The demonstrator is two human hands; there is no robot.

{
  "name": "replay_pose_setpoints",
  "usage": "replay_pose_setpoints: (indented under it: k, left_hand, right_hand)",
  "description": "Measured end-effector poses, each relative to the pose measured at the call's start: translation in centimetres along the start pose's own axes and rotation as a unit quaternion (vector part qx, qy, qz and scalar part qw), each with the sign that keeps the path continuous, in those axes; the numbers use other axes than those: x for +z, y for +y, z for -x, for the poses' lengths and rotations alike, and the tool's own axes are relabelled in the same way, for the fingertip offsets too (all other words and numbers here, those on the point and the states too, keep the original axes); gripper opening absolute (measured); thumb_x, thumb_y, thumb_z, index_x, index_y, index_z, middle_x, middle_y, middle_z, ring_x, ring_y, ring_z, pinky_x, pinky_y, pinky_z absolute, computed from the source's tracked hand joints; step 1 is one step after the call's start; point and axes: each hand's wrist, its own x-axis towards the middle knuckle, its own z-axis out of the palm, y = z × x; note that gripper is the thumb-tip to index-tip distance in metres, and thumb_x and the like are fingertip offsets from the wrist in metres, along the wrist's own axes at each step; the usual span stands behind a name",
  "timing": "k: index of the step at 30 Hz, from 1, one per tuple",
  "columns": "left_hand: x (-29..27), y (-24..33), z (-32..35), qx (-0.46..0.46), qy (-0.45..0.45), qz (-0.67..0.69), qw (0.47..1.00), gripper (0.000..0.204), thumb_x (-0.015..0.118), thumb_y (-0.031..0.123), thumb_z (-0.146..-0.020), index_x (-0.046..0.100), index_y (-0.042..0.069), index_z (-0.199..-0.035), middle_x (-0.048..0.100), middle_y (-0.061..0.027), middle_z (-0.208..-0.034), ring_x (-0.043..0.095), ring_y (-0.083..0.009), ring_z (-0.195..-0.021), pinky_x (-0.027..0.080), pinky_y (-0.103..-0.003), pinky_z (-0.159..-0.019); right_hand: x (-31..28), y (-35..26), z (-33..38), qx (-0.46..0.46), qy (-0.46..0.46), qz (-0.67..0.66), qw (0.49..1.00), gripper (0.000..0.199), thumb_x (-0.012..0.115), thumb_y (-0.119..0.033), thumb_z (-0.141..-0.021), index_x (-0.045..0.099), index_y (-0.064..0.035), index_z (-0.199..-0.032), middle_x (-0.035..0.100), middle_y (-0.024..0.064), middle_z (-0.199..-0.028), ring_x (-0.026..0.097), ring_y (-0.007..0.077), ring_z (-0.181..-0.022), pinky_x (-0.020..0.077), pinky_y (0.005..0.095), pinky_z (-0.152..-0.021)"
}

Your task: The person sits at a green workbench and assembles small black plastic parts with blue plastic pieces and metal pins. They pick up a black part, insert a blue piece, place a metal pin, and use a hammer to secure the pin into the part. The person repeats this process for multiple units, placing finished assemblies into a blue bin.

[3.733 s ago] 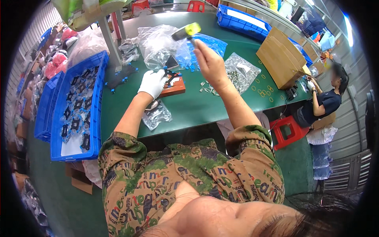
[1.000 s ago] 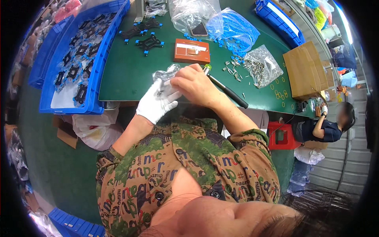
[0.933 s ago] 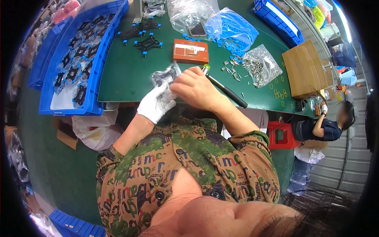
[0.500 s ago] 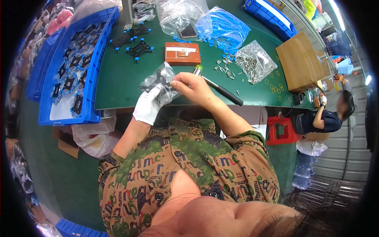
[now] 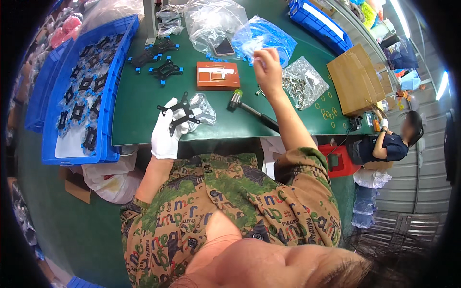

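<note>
In my white-gloved left hand (image 5: 165,137), closed around it, is a black X-shaped bracket (image 5: 181,113), held just over the table's near edge. A crumpled clear plastic bag (image 5: 204,110) lies beside it. My bare right hand (image 5: 268,72) reaches out over the table, in front of the small blue plastic parts (image 5: 250,60) and their clear bag (image 5: 273,41). Its fingers are curled together; whether something small is between them does not show. Between my hands rests a mallet (image 5: 235,100) with a green face and a dark handle that runs under my right forearm.
Several black brackets with blue corners (image 5: 165,69) lie at the back left, near a blue crate (image 5: 105,152) of similar ones. An orange-brown box (image 5: 217,82), a phone (image 5: 224,47), a bag of metal screws (image 5: 305,86) and a cardboard box (image 5: 357,79) stand around. A co-worker (image 5: 391,144) sits at right.
The bracket is out of its clear bag, which now lies on the table. My right hand has left the bracket and moved away to the blue parts.
</note>
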Motion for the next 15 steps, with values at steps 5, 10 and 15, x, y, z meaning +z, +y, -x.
replay_pose_setpoints:
  k: [5, 10, 15]
  left_hand:
    - [0.9, -0.1, 1.3, -0.003, -0.052, -0.074, 0.996, 0.041, 0.051, 0.024, -0.109, 0.051, 0.0, -0.143, 0.068, -0.0069, -0.101, 0.064, -0.0121, -0.074, 0.051, -0.022, -0.062]
    - [0.8, 0.0, 3.1, 0.0, -0.08, -0.114, 0.99, 0.046, 0.053, 0.025, -0.107, 0.05, 0.0, -0.145, 0.07, -0.0087, -0.106, 0.067, -0.0136, -0.08, 0.052, -0.024, -0.066]
    - [3.0, 0.6, 3.2, -0.002, -0.053, -0.15, 0.987, 0.05, 0.048, 0.03, -0.109, 0.047, -0.002, -0.147, 0.072, -0.0117, -0.108, 0.068, -0.0154, -0.084, 0.054, -0.025, -0.07]
  right_hand:
    - [6.1, 4.8, -3.4, -0.012, -0.193, 0.107, 0.975, 0.018, 0.064, -0.009, -0.091, 0.074, -0.0129, -0.106, 0.066, 0.0118, -0.108, 0.069, 0.035, -0.096, 0.0565, 0.0461, -0.082]
    - [13.1, 7.2, -8.1, -0.011, -0.221, 0.15, 0.964, 0.026, 0.06, -0.01, -0.093, 0.074, -0.0147, -0.114, 0.068, 0.0112, -0.117, 0.069, 0.0359, -0.106, 0.0562, 0.047, -0.091]
    - [15.6, 9.9, -9.9, -0.003, -0.226, 0.229, 0.947, 0.026, 0.061, -0.019, -0.096, 0.073, -0.0125, -0.118, 0.069, 0.0103, -0.12, 0.068, 0.0354, -0.109, 0.0547, 0.0497, -0.092]
